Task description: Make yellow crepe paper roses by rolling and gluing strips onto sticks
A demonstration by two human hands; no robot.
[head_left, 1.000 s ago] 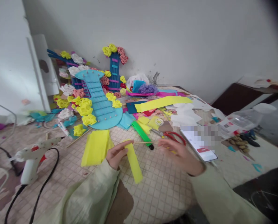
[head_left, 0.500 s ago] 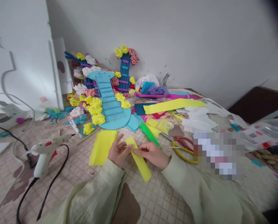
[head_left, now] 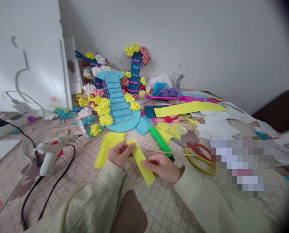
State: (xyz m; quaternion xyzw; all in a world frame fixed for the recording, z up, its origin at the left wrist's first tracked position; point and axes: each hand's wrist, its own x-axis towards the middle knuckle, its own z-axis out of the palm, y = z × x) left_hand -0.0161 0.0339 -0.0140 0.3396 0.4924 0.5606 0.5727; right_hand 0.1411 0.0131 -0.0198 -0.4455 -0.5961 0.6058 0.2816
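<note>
A folded strip of yellow crepe paper (head_left: 144, 169) slants between my two hands above the table. My left hand (head_left: 119, 155) pinches its upper end between thumb and fingers. Lower down, the thumb and fingers of my right hand (head_left: 164, 168) grip the strip's right edge. Beyond my left hand lies a wider piece of yellow crepe paper (head_left: 105, 147), partly covered by that hand. A thin wooden stick (head_left: 180, 153) passes just behind my right hand, crossing a green utility knife (head_left: 159, 139); whether the hand touches the stick I cannot tell.
At left stands a white glue gun (head_left: 48, 155) with a black cord. A light-blue guitar-shaped board (head_left: 119, 106) with yellow paper flowers leans at the back. Right of my hands are scissors (head_left: 199, 150) with red and yellow handles, a tape roll (head_left: 182, 130) and a long yellow paper strip (head_left: 190, 108).
My left fingers have closed onto the strip's upper end. The right hand has slid lower along the strip, baring more of the stick. The view has shifted slightly left.
</note>
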